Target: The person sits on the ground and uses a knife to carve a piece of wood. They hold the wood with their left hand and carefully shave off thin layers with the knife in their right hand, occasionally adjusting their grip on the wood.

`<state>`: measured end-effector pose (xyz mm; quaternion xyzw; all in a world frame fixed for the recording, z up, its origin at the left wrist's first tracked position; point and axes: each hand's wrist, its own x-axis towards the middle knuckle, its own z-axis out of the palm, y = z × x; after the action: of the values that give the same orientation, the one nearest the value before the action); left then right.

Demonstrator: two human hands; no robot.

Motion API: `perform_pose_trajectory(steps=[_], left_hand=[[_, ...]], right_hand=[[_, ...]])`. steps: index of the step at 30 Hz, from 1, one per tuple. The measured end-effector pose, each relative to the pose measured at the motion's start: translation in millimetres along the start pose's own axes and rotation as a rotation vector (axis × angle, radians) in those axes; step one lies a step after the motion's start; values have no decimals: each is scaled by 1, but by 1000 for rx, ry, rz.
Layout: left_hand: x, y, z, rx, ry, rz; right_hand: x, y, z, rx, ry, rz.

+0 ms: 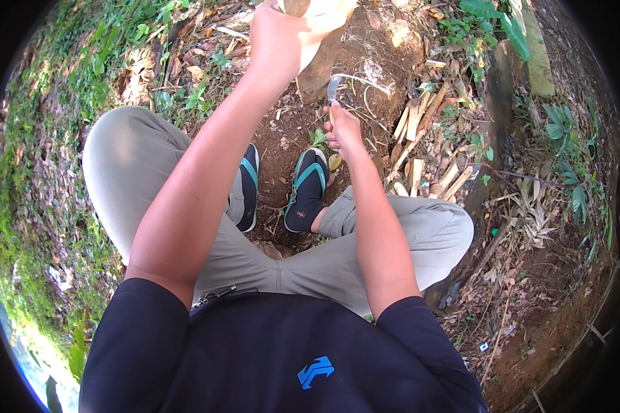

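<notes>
At the top edge my left hand (277, 40) is closed on a piece of wood (322, 72), its upper part bright with sunlight and cut off by the picture's edge. The wood's darker brown lower end slants down toward the soil. My right hand (344, 131) is wrapped around the handle of a knife (333, 89), whose short grey blade points up beside the wood. From the blade tip a thin pale strip curves off to the right; whether it belongs to the knife I cannot tell. The blade looks apart from the wood.
Split wood pieces (420, 117) lie on the ground right of my right hand, with shorter ones (455, 182) near my knee. My feet in dark flip-flops (308, 189) stand on bare soil between my bent legs. Leaves and green plants (69, 144) cover the left; a dark log (503, 103) lies right.
</notes>
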<state>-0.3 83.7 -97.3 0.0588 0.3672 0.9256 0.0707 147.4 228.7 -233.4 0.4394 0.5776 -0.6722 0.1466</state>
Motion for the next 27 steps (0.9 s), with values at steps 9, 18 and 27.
perform_pose_trajectory(steps=[9,18,27], left_hand=[[-6,15,-17,538,59,-74],[-11,25,3,629,73,-2],[-13,32,12,729,62,-114]], right_hand=[[-3,-15,-4,-229,65,-16],[4,-14,-12,-308,134,-90],[6,-12,-13,-272,151,-76]])
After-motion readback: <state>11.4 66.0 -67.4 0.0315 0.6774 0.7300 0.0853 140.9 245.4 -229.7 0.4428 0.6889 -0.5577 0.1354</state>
